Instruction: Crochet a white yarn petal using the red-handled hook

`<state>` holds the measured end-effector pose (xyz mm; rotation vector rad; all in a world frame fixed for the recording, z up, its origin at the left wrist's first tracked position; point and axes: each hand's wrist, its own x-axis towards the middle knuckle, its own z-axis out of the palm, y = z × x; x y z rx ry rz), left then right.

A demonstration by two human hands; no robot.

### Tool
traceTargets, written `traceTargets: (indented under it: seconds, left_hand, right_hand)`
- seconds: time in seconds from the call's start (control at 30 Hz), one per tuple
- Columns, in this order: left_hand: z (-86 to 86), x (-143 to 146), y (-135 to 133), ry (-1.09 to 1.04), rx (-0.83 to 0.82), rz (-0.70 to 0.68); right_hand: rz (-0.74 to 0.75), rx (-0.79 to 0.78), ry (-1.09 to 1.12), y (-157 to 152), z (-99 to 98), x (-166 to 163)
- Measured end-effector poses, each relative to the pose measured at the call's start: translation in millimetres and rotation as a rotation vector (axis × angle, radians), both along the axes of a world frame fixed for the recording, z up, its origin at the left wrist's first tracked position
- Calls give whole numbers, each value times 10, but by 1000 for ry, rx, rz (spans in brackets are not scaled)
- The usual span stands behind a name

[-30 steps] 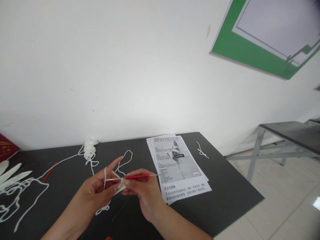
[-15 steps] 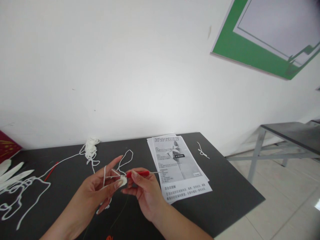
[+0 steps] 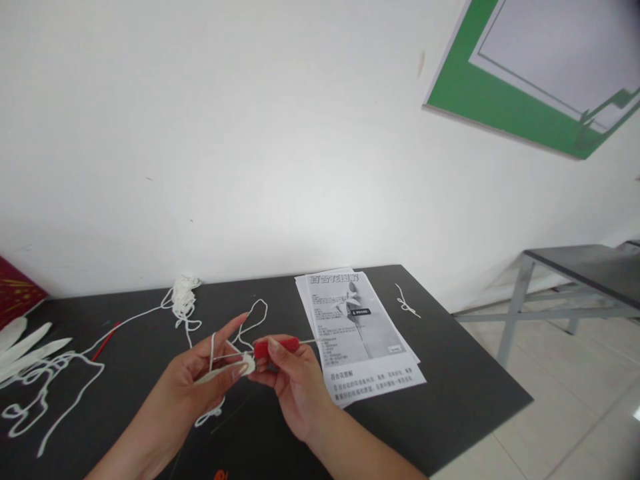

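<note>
A red-handled hook (image 3: 275, 346) meets your white yarn piece (image 3: 250, 363) over a black desk (image 3: 450, 387), white yarn (image 3: 184, 301) by its back edge. Your top printed sheet (image 3: 365, 320) is grey and black on white; gold streaks pattern a dark red object (image 3: 16, 292) near the back left corner.

fibrous yarn piece (image 3: 249, 363), smooth red hook handle (image 3: 262, 349) perhaps plastic, matt tabletop (image 3: 450, 380), paper sheets (image 3: 367, 333)

1. Beyond the right hand (image 3: 295, 377), atop the printed sheet (image 3: 367, 350): outlined heading (image 3: 334, 279) "百合花图解".
2. Right of that hand, lower on the sheet: "百合花图解" again, in dark type.
3. Beyond the hand, the sheet's black label (image 3: 360, 312): lettering too small to read.
</note>
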<state>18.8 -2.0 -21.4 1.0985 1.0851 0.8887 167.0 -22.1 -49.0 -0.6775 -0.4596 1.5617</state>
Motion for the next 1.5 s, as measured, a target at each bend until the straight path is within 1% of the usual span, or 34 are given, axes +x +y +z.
traceTargets:
  seconds: [0.13,0.27,0.67,0.83,0.97,1.13,1.3,1.5]
  left_hand:
    - [45,38,-41,23,24,52]
    - [81,42,-52,35,25,47]
    - [90,38,-57,6,32,36]
    - [50,6,-34,9,33,6]
    - [37,-22,-25,17,28,-74]
    - [42,-19,-34,41,46,-61]
    - [63,-30,-19,39,28,-136]
    - [99,-31,-29,69,27,-146]
  right_hand:
    - [-28,-16,-3,18,-26,14]
    - [-41,-28,12,22,-35,21]
    - [-52,-31,-23,28,-9,55]
    - [-41,-42,-18,29,-5,67]
    - [-33,-56,-16,29,5,72]
    - [-17,-39,-21,38,3,95]
    - [-19,-6,-51,50,35,119]
    - [-67,33,-110,56,72,157]
